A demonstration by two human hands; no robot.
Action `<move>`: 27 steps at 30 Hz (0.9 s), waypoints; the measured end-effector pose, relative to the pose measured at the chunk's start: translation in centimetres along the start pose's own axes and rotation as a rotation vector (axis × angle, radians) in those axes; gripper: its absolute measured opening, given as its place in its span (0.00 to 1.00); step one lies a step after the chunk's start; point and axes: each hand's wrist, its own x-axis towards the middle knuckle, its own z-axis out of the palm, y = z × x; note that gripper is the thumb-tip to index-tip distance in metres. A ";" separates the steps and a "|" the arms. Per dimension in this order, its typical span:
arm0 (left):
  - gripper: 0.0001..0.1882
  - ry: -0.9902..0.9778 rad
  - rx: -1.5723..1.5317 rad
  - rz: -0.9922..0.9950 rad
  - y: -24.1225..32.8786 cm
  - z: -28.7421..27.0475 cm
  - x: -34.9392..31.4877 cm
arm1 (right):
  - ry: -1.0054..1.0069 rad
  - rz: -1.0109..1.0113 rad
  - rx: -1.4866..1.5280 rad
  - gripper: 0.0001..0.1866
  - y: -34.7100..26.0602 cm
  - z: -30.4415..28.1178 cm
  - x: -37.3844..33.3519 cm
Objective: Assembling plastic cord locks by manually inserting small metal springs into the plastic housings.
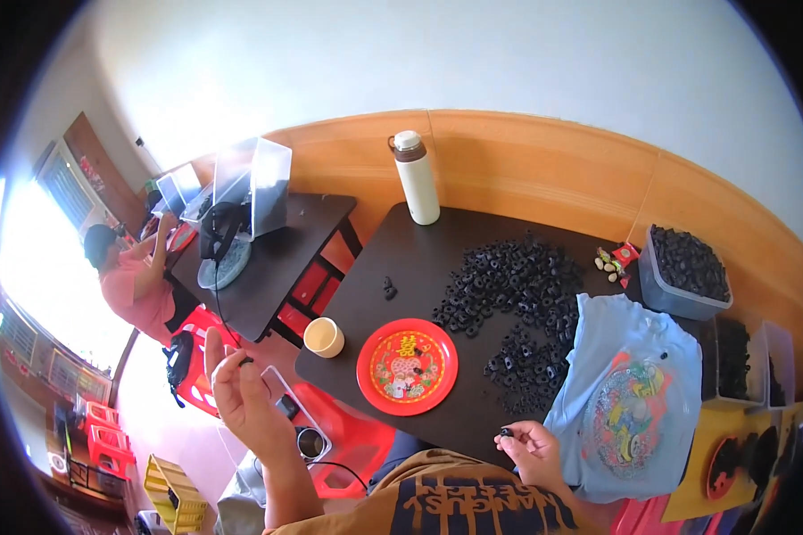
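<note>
My left hand (252, 406) is raised left of the table, over the floor and a red stool. Its thumb and a finger pinch a tiny black piece (246, 361), too small to name. At the table's front edge, my right hand (533, 453) is closed on a small black plastic part (507, 432). Ahead of it lies a loose heap of similar black parts (517, 285). A red patterned plate (375, 392) with a few small bits on it sits between my hands. A light blue printed shirt (567, 419) hangs over the table's right front edge.
A paper cup (324, 338) stands at the left edge, a white thermos (417, 183) at the back. Bins of black parts (687, 263) line the right. Wrapped snacks (622, 259) lie beside them. A person in pink (134, 281) works at another table (281, 259).
</note>
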 end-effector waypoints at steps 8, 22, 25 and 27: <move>0.09 -0.022 -0.007 -0.041 -1.8 1.5 1.0 | 0.002 0.014 0.023 0.09 0.0 -0.5 -0.1; 0.10 -0.190 -0.039 -0.193 -4.9 3.6 -2.1 | -0.088 -0.084 -0.011 0.12 -0.2 -1.0 0.0; 0.09 -0.252 -0.029 -0.199 -5.0 4.4 -2.3 | -0.090 -0.096 -0.014 0.12 -0.2 -1.0 0.0; 0.09 -0.289 -0.003 -0.169 -5.2 4.7 -2.5 | -0.084 -0.089 -0.009 0.12 -0.3 -1.0 0.0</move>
